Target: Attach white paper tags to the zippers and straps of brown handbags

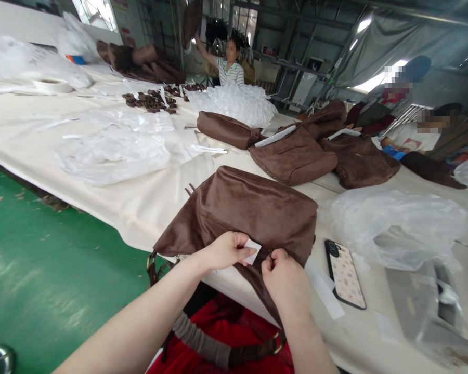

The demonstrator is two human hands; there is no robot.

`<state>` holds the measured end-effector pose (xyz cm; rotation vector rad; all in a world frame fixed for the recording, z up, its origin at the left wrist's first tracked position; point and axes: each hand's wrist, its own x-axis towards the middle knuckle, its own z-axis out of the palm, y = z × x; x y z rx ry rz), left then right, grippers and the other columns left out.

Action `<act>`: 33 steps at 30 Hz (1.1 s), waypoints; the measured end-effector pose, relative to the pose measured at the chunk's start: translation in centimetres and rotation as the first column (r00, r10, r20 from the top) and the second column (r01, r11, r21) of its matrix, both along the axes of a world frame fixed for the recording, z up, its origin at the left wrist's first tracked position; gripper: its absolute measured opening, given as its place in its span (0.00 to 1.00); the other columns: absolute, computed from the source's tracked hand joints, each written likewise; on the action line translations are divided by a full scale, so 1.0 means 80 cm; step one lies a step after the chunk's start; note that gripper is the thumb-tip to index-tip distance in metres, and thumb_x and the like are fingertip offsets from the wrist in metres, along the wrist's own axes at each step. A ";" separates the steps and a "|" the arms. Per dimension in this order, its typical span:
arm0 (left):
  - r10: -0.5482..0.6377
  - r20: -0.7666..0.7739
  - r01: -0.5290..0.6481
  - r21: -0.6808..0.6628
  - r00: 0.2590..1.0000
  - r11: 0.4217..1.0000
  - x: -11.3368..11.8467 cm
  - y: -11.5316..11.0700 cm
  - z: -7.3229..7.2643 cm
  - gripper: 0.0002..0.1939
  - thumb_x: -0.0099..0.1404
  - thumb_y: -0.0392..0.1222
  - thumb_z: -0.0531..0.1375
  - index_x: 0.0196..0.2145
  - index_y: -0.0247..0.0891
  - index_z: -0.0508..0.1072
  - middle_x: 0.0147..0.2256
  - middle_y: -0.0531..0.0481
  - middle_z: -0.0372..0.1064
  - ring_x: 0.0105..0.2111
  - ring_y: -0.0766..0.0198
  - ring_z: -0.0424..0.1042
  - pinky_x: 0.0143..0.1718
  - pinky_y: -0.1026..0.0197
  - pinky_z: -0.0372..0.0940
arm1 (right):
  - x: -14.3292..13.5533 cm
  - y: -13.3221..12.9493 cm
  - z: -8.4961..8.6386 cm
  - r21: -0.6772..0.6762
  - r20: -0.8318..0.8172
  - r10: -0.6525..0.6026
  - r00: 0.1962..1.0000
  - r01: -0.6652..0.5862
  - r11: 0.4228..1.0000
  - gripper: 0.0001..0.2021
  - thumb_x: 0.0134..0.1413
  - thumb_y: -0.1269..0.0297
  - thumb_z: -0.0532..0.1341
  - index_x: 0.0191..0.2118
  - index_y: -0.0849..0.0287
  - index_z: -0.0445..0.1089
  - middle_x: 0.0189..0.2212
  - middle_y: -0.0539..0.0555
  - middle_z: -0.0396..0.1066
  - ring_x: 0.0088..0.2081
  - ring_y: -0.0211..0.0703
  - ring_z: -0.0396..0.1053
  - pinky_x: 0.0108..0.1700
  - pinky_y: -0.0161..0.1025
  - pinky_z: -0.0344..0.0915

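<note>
A dark brown handbag (257, 205) lies on the cloth-covered table right in front of me. Its strap (253, 354), partly wrapped in grey material, hangs over the near edge toward my lap. My left hand (226, 249) is closed, pinching a small white piece of paper (252, 251) between thumb and fingers above the bag's near side. Just to the right, my right hand (284, 275) has its fingers curled together against the bag near its opening seam. Whatever lies between those fingertips is too small and covered to name.
A phone in a patterned case (347, 275) lies to the right, near a crumpled plastic bag (398, 223). More brown bags (292, 156) lie across the table. Clear plastic (117, 150) is at left. One co-worker (231, 70) is behind the table; others are at right.
</note>
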<state>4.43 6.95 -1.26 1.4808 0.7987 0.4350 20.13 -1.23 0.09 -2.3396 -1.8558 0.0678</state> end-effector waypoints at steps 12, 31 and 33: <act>-0.081 -0.099 0.093 0.119 0.992 0.988 -0.011 -0.002 0.011 0.10 0.60 0.42 0.57 0.28 0.33 0.74 0.24 0.53 0.71 0.25 0.69 0.67 0.30 0.69 0.62 | -0.006 0.004 -0.018 0.194 -0.374 0.170 0.912 -0.102 0.976 0.06 0.57 0.67 0.56 0.30 0.56 0.67 0.22 0.48 0.71 0.25 0.41 0.70 0.28 0.36 0.54; 0.214 -0.140 -0.166 0.292 0.967 0.942 0.004 -0.036 0.014 0.09 0.58 0.39 0.56 0.21 0.36 0.66 0.20 0.56 0.58 0.23 0.70 0.57 0.24 0.68 0.51 | -0.015 -0.016 -0.023 0.366 -0.291 0.216 0.932 -0.100 0.925 0.07 0.59 0.64 0.54 0.31 0.55 0.65 0.21 0.46 0.70 0.22 0.40 0.70 0.26 0.37 0.53; 0.175 -0.121 -0.137 0.269 0.977 0.953 0.002 -0.034 0.013 0.11 0.60 0.41 0.55 0.22 0.35 0.67 0.21 0.56 0.57 0.23 0.70 0.56 0.24 0.68 0.51 | -0.015 -0.016 -0.024 0.365 -0.283 0.212 0.935 -0.100 0.926 0.07 0.59 0.64 0.54 0.31 0.55 0.64 0.21 0.46 0.69 0.22 0.40 0.70 0.26 0.37 0.53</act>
